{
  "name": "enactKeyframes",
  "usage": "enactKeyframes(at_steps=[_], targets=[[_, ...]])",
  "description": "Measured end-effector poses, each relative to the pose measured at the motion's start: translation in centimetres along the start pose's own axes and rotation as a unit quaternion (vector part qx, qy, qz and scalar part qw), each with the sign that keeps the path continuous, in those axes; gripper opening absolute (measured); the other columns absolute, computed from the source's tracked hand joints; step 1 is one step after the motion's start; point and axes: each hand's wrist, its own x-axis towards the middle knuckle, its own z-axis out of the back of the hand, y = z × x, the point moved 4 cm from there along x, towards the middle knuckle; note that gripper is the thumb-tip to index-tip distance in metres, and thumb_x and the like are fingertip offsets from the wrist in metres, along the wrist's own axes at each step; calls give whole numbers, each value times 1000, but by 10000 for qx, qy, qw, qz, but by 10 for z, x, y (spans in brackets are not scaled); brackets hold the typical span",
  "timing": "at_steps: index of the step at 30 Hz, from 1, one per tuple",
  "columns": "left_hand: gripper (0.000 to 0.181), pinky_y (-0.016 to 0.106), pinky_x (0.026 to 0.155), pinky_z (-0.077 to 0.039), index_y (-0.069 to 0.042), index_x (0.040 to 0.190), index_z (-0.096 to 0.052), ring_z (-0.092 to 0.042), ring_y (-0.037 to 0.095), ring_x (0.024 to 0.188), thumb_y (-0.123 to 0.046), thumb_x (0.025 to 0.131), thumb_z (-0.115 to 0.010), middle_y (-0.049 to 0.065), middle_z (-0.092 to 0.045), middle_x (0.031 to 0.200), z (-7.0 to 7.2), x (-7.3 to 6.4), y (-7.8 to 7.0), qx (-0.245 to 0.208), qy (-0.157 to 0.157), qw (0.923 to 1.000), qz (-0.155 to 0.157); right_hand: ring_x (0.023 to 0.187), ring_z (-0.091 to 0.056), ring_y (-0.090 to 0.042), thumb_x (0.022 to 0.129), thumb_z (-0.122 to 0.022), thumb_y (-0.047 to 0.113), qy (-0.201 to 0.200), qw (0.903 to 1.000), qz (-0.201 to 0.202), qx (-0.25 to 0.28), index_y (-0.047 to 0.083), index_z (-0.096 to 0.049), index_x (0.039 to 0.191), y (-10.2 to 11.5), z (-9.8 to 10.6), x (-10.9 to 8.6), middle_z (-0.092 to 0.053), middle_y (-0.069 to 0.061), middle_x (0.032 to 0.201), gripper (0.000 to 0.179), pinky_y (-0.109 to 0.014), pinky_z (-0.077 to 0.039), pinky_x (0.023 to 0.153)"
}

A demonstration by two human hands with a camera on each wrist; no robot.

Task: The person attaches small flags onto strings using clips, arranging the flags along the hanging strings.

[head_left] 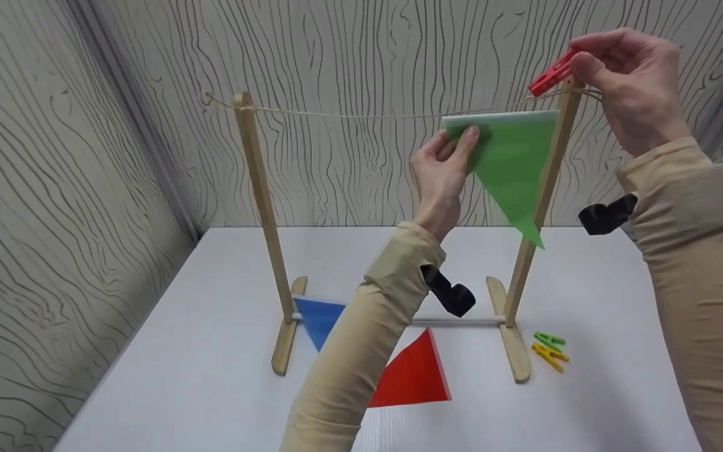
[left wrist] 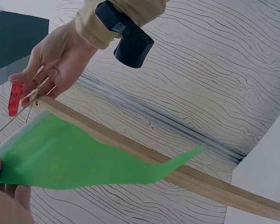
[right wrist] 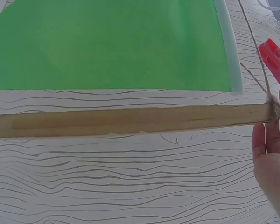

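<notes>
My left hand [head_left: 443, 176] pinches a green triangular pennant [head_left: 512, 157] near its upper left corner, thumb in front. The pennant's white top edge lies close to the string [head_left: 349, 116], and its point hangs down before the right post [head_left: 553, 176]. At the top of that post, my right hand [head_left: 637, 88] pinches a red clothespin [head_left: 551, 72] between thumb and fingers, tilted down to the left above the string. In the left wrist view the red clothespin [left wrist: 15, 99] hangs beside the post's knotted end. The right wrist view shows the pennant [right wrist: 116, 44] apart from the clothespin [right wrist: 275, 60].
A blue pennant [head_left: 317, 317] and a red pennant [head_left: 415, 373] lie on the white table [head_left: 167, 376], partly behind my left sleeve. Right of the stand's foot are a green clothespin [head_left: 548, 341] and a yellow clothespin [head_left: 550, 356]. The left post [head_left: 261, 201] carries the string's other end.
</notes>
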Motion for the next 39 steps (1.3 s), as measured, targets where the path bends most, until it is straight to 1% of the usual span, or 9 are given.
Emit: enactKeyframes(at_steps=[8,12,15,20,23,28,33,39], targets=[[31,29,92,-60,-1,123,-67,-72,29,112,-15,95,-69,19,-72,123,-2,-1,-2,95,40,9999,-6,77,-70,-15,80,-79,-4,-32,9967,43,-805,-10,-70,96,1,-5,3,-76,-9,87,20,-17,-55,71],[31,29,93,-59,1,124,-66,-71,30,113,-13,96,-68,21,-71,123,-3,0,-3,-13,101,9999,0,73,-69,-13,79,-79,-5,-25,9954,66,-960,-10,-72,93,2,-8,6,-76,-8,83,17,-16,-54,68],[31,30,93,-59,2,124,-66,-71,31,113,-12,96,-68,22,-71,122,-4,1,-3,-126,69,9999,69,70,-69,-13,78,-79,-7,37,9946,95,-1029,-10,-72,92,1,-10,7,-77,-7,82,16,-16,-53,66],[33,29,92,-60,2,124,-66,-71,32,113,-12,95,-69,21,-71,122,-6,2,-4,-206,-28,9996,180,73,-71,-11,80,-79,-6,232,9903,117,-1363,-9,-73,93,1,-11,6,-78,-5,83,14,-15,-54,69],[33,30,93,-59,2,125,-66,-70,32,114,-12,95,-70,21,-71,124,-7,1,-5,-220,-34,9996,182,75,-72,-11,81,-79,-5,293,9879,73,-1519,-8,-74,94,2,-12,6,-78,-4,85,15,-14,-54,70],[34,30,94,-59,1,125,-66,-70,31,115,-13,95,-70,21,-70,125,-8,1,-5,-174,-41,9997,176,76,-72,-10,81,-78,-6,359,9869,36,-1574,-8,-74,93,2,-13,6,-78,-3,85,14,-14,-55,71],[36,30,93,-59,2,127,-64,-70,32,116,-12,95,-70,22,-70,125,-8,1,-5,-231,-44,9996,179,74,-73,-11,80,-78,-8,431,9882,153,-1461,-10,-74,92,2,-15,7,-79,-4,84,13,-15,-55,70],[33,30,94,-59,2,126,-65,-69,33,117,-11,95,-69,23,-70,125,-8,1,-5,-287,10,9995,139,73,-73,-12,77,-79,-11,452,9903,258,-1288,-12,-75,89,0,-18,9,-78,-5,81,13,-16,-55,67]])
